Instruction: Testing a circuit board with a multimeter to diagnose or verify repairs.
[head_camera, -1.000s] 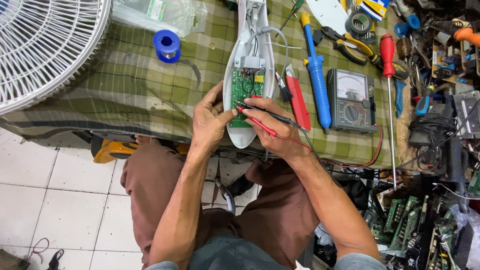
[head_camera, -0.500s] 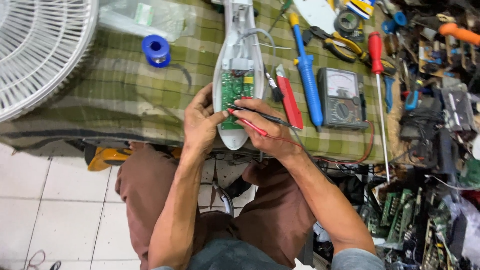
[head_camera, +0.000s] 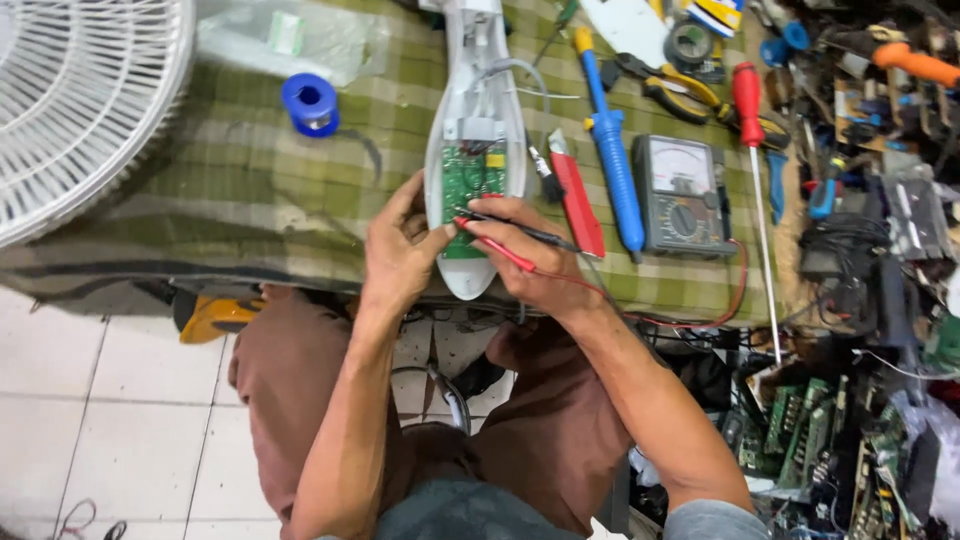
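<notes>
On a green plaid-covered bench (head_camera: 250, 190), w/ a white fan (head_camera: 80, 100) at its left, an opened white housing (head_camera: 478, 120) is steadied by the left hand (head_camera: 400, 250), fingers curled on its edge, while 2 probes (head_camera: 510, 240), red & black, are pinched by the right hand (head_camera: 540, 265) against its green circuit board (head_camera: 472, 180).

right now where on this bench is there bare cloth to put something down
Bare checked cloth lies between the white fan grille, the blue solder spool and the opened white housing. Right of the housing it is crowded: red cutter, blue tool, multimeter, red screwdriver.

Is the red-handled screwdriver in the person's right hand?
No, the red-handled screwdriver lies on the cloth; the right hand holds probes.
</notes>
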